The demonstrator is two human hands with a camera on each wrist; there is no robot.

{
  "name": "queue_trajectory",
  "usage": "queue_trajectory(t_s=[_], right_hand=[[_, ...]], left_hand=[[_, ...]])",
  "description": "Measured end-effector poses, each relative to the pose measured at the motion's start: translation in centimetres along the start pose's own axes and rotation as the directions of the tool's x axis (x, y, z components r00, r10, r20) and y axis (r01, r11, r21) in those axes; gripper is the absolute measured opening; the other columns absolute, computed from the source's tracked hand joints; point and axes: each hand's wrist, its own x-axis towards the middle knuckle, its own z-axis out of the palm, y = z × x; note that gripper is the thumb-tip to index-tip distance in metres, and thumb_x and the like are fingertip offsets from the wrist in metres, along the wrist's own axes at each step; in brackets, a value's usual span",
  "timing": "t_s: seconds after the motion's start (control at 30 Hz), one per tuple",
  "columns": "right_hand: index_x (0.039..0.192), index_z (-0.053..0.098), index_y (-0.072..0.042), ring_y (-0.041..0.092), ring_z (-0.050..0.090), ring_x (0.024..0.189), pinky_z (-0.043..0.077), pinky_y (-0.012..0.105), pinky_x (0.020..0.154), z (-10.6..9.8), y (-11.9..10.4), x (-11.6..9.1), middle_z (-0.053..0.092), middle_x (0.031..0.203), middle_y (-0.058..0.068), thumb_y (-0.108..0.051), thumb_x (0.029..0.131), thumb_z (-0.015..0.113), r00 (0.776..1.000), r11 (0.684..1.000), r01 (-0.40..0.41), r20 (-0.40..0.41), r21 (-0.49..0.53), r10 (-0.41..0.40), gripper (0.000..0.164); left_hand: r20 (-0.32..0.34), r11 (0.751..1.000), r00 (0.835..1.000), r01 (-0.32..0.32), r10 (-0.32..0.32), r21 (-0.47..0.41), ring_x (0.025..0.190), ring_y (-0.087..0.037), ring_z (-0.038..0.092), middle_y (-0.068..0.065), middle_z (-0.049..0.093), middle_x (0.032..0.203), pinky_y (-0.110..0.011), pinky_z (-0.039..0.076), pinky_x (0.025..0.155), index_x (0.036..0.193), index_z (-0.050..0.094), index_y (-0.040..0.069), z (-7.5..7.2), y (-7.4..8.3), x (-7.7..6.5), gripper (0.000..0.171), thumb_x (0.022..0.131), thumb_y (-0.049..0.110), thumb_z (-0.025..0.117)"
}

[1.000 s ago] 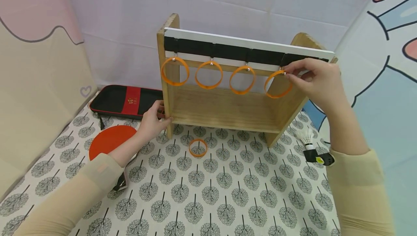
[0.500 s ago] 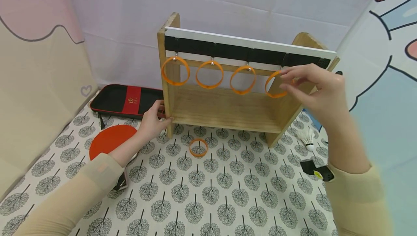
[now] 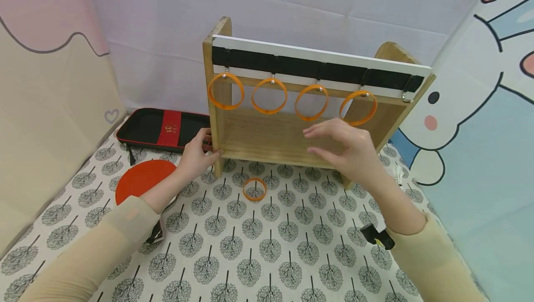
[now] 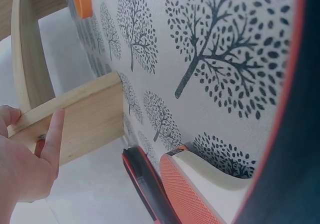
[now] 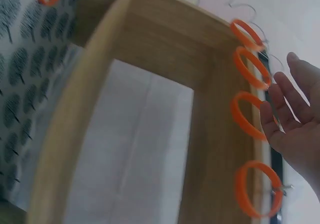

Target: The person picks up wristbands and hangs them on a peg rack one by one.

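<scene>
A wooden shelf (image 3: 288, 137) stands on the table, with a black-and-white strip (image 3: 292, 65) across its upper front. Several orange rings hang in a row from small metal hooks on that strip; the rightmost hanging ring (image 3: 361, 92) is above my right hand (image 3: 348, 149). This hand is in the air before the shelf, fingers and thumb apart, nothing between them. With my left hand (image 3: 196, 153) I grip the shelf's left side panel (image 4: 90, 119), thumb at its front edge. Another orange ring (image 3: 254, 199) lies on the table. At the strip's right end, a hook (image 3: 406, 99) carries no ring.
Left of the shelf lies a black case (image 3: 142, 128) with a red band. A red paddle (image 3: 139, 179) is nearer, partly behind my left forearm. A shuttlecock (image 3: 398, 172) lies to the right, mostly hidden by my right arm. Cloth walls close off the back and sides.
My right hand has let go of the rightmost hanging ring and moved down and left, off the strip, uncovering the end hook. My left hand keeps its grip on the shelf.
</scene>
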Motion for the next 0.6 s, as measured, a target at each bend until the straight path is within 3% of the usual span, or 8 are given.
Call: queue_trajectory(t_s=[0.13, 0.27, 0.47, 0.6], right_hand=[[0.101, 0.07, -0.006, 0.015, 0.063, 0.1, 0.049, 0.021, 0.091, 2.2, 0.4, -1.1, 0.07, 0.104, 0.004, -0.001, 0.069, 0.08, 0.999, 0.997, -0.035, 0.035, 0.07, 0.032, 0.034], [0.104, 0.069, -0.008, 0.015, 0.063, 0.099, 0.051, 0.023, 0.088, 4.0, 1.0, -2.4, 0.07, 0.106, 0.004, -0.004, 0.072, 0.08, 0.989, 0.984, -0.125, 0.092, 0.123, 0.114, 0.034], [0.107, 0.068, -0.006, 0.013, 0.063, 0.098, 0.054, 0.029, 0.082, 7.0, 2.2, -4.7, 0.068, 0.111, 0.004, -0.006, 0.075, 0.078, 0.956, 0.955, -0.24, 0.214, 0.176, 0.201, 0.034], [0.11, 0.067, -0.011, 0.012, 0.062, 0.101, 0.054, 0.029, 0.083, 9.2, 2.9, -6.0, 0.067, 0.114, 0.001, -0.01, 0.078, 0.076, 0.922, 0.946, -0.287, 0.312, 0.151, 0.23, 0.034]], left_hand=[[0.002, 1.0, 1.0, -0.003, 0.003, 0.0, 0.093, -0.029, 0.062, -0.017, 0.054, 0.118, -0.032, 0.058, 0.056, 0.135, 0.038, 0.009, 0.0, 0.0, 0.0, 0.056, 0.087, 0.011, 0.066], [0.004, 1.0, 1.0, -0.012, 0.012, 0.007, 0.093, -0.029, 0.062, -0.017, 0.054, 0.118, -0.033, 0.058, 0.057, 0.135, 0.039, 0.009, -0.1, 0.1, 0.1, 0.055, 0.087, 0.012, 0.065], [0.005, 1.0, 1.0, -0.01, 0.01, 0.012, 0.093, -0.029, 0.063, -0.017, 0.055, 0.118, -0.033, 0.058, 0.057, 0.135, 0.039, 0.008, -0.1, -0.1, 0.1, 0.055, 0.087, 0.012, 0.065], [0.008, 1.0, 1.0, -0.005, 0.005, 0.012, 0.093, -0.03, 0.062, -0.017, 0.055, 0.119, -0.032, 0.058, 0.057, 0.135, 0.039, 0.008, 0.0, -0.1, 0.1, 0.055, 0.087, 0.011, 0.065]])
